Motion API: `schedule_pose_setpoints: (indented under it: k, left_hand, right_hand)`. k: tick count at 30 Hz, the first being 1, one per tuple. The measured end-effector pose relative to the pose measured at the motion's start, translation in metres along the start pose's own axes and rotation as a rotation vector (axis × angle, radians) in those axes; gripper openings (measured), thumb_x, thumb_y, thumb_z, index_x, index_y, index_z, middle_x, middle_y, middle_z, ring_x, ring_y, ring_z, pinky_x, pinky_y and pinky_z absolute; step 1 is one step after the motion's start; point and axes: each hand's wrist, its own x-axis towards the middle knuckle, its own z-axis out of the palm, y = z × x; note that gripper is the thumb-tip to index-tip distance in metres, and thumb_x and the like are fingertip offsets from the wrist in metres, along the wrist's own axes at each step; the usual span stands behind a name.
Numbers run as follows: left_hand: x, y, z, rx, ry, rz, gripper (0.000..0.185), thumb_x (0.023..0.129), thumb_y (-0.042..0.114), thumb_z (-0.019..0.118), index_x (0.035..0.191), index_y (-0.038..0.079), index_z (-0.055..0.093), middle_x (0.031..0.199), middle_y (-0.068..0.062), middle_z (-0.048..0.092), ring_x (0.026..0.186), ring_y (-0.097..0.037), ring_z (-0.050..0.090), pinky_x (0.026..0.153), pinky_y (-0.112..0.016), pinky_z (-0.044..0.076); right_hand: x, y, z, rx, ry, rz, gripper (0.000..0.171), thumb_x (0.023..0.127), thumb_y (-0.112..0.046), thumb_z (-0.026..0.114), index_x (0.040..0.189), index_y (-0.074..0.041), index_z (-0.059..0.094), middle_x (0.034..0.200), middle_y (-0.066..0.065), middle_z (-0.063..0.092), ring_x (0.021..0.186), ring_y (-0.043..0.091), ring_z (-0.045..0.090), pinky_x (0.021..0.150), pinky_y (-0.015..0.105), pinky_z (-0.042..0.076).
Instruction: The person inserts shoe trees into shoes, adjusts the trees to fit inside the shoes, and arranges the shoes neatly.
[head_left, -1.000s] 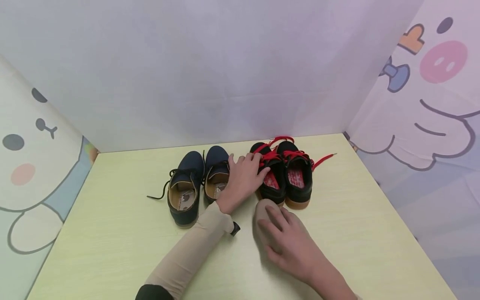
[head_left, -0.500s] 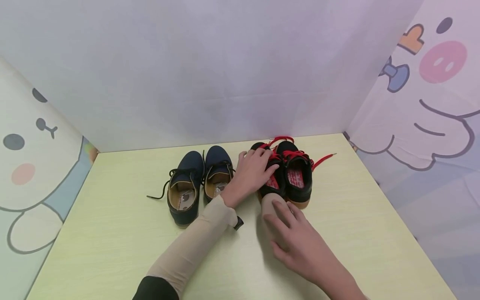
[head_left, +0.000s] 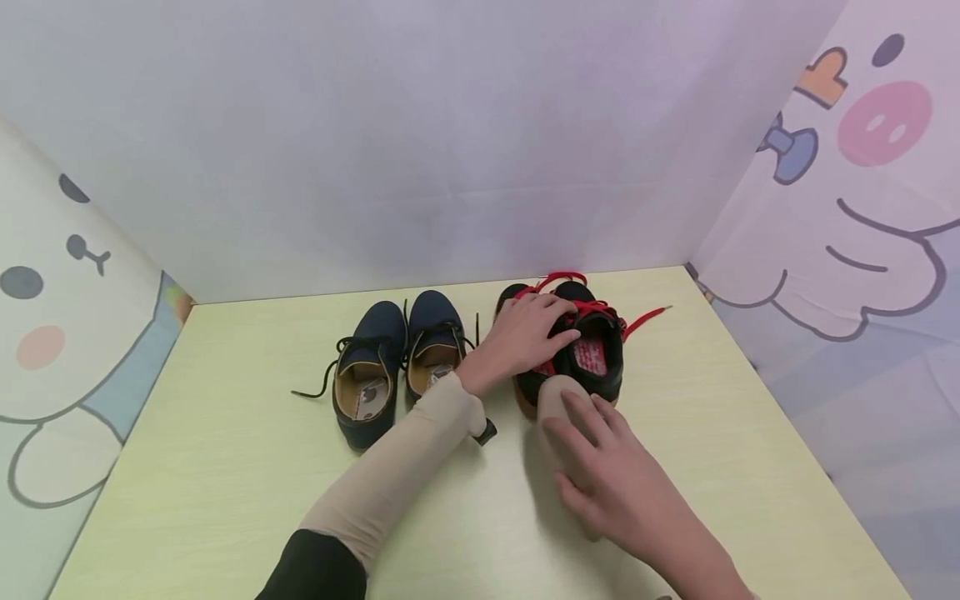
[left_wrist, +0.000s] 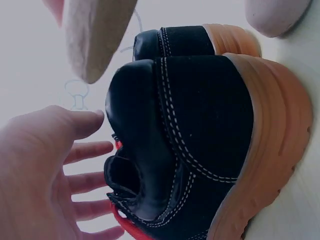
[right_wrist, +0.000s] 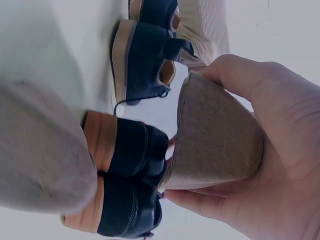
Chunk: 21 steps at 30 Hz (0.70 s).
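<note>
Pale table [head_left: 187, 467], whitish wall [head_left: 420, 150] across top; left hand [head_left: 528, 332] spread at black shoes [head_left: 603, 368], right hand [head_left: 626, 479] gripping beige object [right_wrist: 220, 135].

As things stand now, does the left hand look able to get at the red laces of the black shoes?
Probably yes. The left hand looks open, its fingers are close to the red laces, and I see nothing blocking the way between them.

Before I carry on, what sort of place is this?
Probably a staged tabletop booth, though little beyond it shows: a pale table, a plain backdrop behind it, and cartoon-printed sheets at both sides.
</note>
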Motion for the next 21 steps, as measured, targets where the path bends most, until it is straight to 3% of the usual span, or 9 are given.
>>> schedule_pose_setpoints:
  k: [11, 16, 21]
  left_hand:
    - [0.015, 0.001, 0.005, 0.006, -0.032, 0.043, 0.050, 0.107, 0.054, 0.050, 0.150, 0.029, 0.054, 0.150, 0.001, 0.058, 0.135, -0.022, 0.059, 0.108, -0.052, 0.050]
    - [0.020, 0.002, 0.010, 0.004, -0.002, 0.060, 0.043, 0.107, 0.050, 0.053, 0.142, 0.026, 0.058, 0.127, 0.001, 0.066, 0.104, -0.016, 0.068, 0.086, -0.037, 0.059]
    - [0.024, 0.002, 0.013, 0.037, 0.024, 0.061, 0.035, 0.105, 0.050, 0.058, 0.126, 0.023, 0.060, 0.107, 0.002, 0.064, 0.076, -0.012, 0.061, 0.066, -0.027, 0.052]
  right_hand:
    - [0.005, 0.021, -0.018, 0.018, -0.004, 0.067, 0.057, 0.081, -0.023, 0.084, 0.134, -0.014, 0.065, 0.153, 0.021, 0.051, 0.127, 0.054, 0.056, 0.100, 0.060, 0.054]
    - [0.009, 0.031, -0.026, 0.041, -0.034, 0.095, 0.055, 0.084, -0.021, 0.083, 0.135, -0.013, 0.064, 0.155, 0.021, 0.050, 0.130, 0.055, 0.054, 0.101, 0.062, 0.052]
    - [0.015, 0.043, -0.030, 0.080, -0.080, 0.146, 0.056, 0.086, -0.019, 0.082, 0.139, -0.012, 0.063, 0.158, 0.020, 0.047, 0.130, 0.054, 0.054, 0.098, 0.064, 0.053]
